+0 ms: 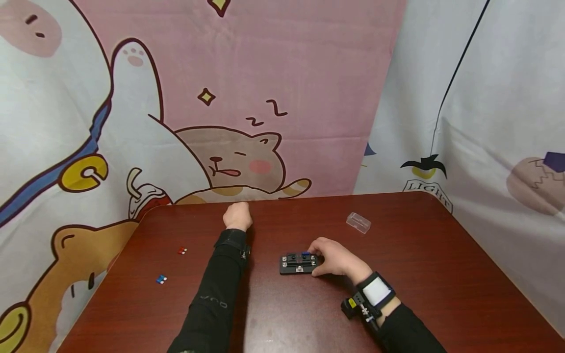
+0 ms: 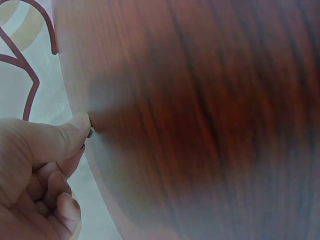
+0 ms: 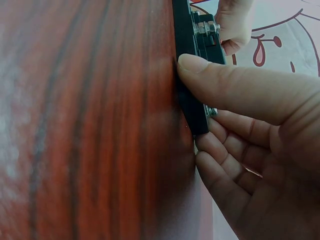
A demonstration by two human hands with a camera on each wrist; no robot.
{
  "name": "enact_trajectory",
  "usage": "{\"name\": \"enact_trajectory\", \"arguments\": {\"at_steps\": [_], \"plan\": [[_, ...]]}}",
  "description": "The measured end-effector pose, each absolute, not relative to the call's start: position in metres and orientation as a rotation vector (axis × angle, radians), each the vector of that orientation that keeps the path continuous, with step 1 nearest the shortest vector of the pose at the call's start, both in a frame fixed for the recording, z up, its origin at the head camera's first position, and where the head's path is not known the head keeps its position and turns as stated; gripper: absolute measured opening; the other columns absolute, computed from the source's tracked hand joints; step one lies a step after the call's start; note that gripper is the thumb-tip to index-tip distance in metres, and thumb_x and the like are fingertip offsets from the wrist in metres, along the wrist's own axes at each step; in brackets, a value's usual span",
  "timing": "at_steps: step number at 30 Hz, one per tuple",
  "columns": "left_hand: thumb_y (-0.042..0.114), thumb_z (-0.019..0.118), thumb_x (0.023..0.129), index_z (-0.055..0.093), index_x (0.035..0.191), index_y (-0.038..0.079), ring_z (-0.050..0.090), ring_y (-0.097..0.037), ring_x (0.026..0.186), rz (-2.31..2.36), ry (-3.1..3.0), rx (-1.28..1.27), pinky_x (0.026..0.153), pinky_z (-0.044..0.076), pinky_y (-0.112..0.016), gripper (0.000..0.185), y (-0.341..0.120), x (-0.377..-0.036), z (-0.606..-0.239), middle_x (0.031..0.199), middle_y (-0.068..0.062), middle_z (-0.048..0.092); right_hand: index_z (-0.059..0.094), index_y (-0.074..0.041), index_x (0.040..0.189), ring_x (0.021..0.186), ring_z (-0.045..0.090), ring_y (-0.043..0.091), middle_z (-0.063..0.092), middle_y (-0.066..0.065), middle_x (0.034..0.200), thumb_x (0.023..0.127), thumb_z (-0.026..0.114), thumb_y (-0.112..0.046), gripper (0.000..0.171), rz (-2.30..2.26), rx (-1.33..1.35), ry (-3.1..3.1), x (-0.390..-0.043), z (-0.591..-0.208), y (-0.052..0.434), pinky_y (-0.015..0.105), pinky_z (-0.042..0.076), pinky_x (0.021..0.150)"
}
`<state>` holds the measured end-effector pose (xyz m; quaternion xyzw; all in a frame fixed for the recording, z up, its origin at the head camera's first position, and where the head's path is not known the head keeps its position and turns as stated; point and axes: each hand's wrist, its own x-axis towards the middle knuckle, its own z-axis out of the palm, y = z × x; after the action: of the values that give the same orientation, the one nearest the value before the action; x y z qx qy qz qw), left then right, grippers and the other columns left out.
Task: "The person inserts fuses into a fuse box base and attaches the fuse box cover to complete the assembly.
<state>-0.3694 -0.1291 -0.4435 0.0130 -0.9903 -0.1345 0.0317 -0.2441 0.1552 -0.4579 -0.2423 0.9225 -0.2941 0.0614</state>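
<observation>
A black terminal block point(image 1: 290, 270) with metal bolts lies on the table, and a bit of blue shows along its far side. My right hand point(image 1: 337, 257) grips its right end, thumb on the near side and fingers on the far side. In the right wrist view the thumb presses the long edge of the block point(image 3: 192, 107). My left hand point(image 1: 238, 216) is at the table's far edge, left of the block. Its thumb and forefinger pinch a small dark piece point(image 2: 90, 133), mostly hidden by the fingertips; I cannot tell its kind.
A clear plastic cover point(image 1: 358, 222) lies beyond the right hand. To the left are small red pieces point(image 1: 182, 250) and small blue pieces point(image 1: 161, 279) with white parts. The brown table point(image 1: 282, 314) ends at a cartoon-printed cloth point(image 1: 309, 98).
</observation>
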Motion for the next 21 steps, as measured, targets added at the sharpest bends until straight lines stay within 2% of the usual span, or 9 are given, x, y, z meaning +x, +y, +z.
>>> {"name": "enact_trajectory", "arguments": {"at_steps": [3,9,13,21], "plan": [[0.004,0.070,0.086,0.073,0.083,0.008,0.065,-0.035,0.084,-0.416,-3.034,0.029,0.065,0.054,-0.047,0.006,-0.1288,-0.3697,-0.4443,0.094,-0.016,0.069,0.065,-0.012,0.100,0.089,0.055,0.018,0.058,-0.001,0.098,0.069,0.091,-0.015,0.040,-0.885,-0.743,2.792,-0.2442,-0.4579,0.1554,0.042,0.048,0.082],[0.002,0.068,0.087,0.060,0.063,0.011,0.061,-0.028,0.072,-0.453,-3.021,0.004,0.060,0.051,-0.042,0.027,-0.1286,-0.3696,-0.4430,0.072,-0.008,0.061,0.065,-0.013,0.100,0.090,0.055,0.018,0.058,-0.002,0.098,0.069,0.091,-0.015,0.041,-0.886,-0.728,2.796,-0.2448,-0.4585,0.1550,0.042,0.048,0.083],[0.004,0.069,0.087,0.059,0.062,0.012,0.059,-0.025,0.068,-0.477,-3.038,0.000,0.058,0.049,-0.040,0.028,-0.1294,-0.3693,-0.4424,0.068,-0.005,0.058,0.065,-0.013,0.100,0.089,0.054,0.017,0.057,-0.002,0.097,0.068,0.092,-0.016,0.041,-0.884,-0.708,2.800,-0.2451,-0.4590,0.1546,0.041,0.048,0.082],[0.006,0.067,0.089,0.065,0.067,0.012,0.061,-0.026,0.075,-0.485,-3.083,-0.016,0.064,0.053,-0.042,0.023,-0.1322,-0.3697,-0.4439,0.077,-0.005,0.064,0.065,-0.013,0.099,0.089,0.055,0.018,0.057,-0.002,0.097,0.069,0.091,-0.016,0.040,-0.880,-0.748,2.803,-0.2450,-0.4592,0.1552,0.042,0.048,0.082]]}}
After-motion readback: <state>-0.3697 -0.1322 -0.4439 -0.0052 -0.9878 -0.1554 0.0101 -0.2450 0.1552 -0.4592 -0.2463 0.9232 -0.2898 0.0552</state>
